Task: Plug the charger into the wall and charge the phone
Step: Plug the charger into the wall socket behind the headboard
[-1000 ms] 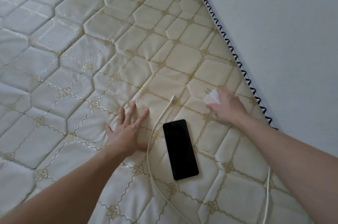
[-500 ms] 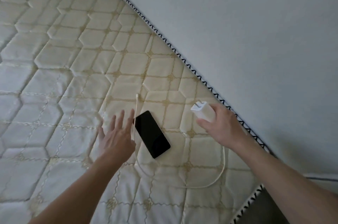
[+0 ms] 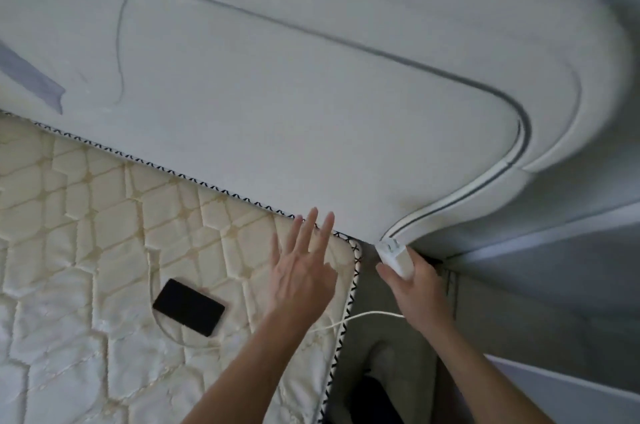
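My right hand (image 3: 417, 288) grips a white charger plug (image 3: 394, 255), prongs pointing up and away, just past the mattress corner and below the headboard's edge. Its white cable (image 3: 367, 315) trails left across the mattress edge and loops around the black phone (image 3: 188, 306), which lies face up on the quilted mattress (image 3: 86, 243). My left hand (image 3: 301, 271) hovers over the mattress corner, fingers spread, holding nothing. No wall socket is visible.
A padded white headboard (image 3: 311, 94) with dark piping fills the upper view. Right of the mattress is a dark gap (image 3: 377, 368) down to the floor. A grey wall (image 3: 554, 285) and pale trim run along the right side.
The view has swung right, toward the headboard's end. My right hand has carried the charger plug off the mattress past its corner, dragging the cable. My left hand has lifted and moved right, away from the phone.
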Available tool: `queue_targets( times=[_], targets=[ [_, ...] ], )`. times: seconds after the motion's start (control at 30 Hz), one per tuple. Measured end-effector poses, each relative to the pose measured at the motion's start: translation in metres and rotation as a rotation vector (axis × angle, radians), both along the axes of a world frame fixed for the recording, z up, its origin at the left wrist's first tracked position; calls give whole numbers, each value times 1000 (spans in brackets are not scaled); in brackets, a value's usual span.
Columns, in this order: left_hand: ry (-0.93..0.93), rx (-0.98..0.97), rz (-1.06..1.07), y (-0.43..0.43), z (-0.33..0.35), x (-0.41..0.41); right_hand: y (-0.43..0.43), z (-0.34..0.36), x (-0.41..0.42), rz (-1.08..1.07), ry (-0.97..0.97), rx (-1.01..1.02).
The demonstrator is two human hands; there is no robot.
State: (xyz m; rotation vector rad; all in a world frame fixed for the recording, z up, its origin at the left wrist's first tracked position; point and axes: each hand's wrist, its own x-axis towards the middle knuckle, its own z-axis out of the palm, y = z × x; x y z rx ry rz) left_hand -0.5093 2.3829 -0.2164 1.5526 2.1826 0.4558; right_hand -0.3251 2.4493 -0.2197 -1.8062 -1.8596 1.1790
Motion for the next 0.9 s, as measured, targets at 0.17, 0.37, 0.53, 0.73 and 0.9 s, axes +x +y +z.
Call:
queue_targets(
  times=[0.17,0.37,0.53,0.73,0.9],
  targets=[
    [19,112,-230,36,15,59,9,9,66,-316,69,11],
    [130,275,-396,79,6,125,34,-23,127,-562,175,-65],
    [200,337,-333,108,-5,165,71,-51,158,-612,239,-78],
    [293,363,-242,132,-17,180,115,-88,168,-611,331,-146],
    [325,450,-216,144,-30,179,150,-110,161,-594,445,-294]
  ],
)
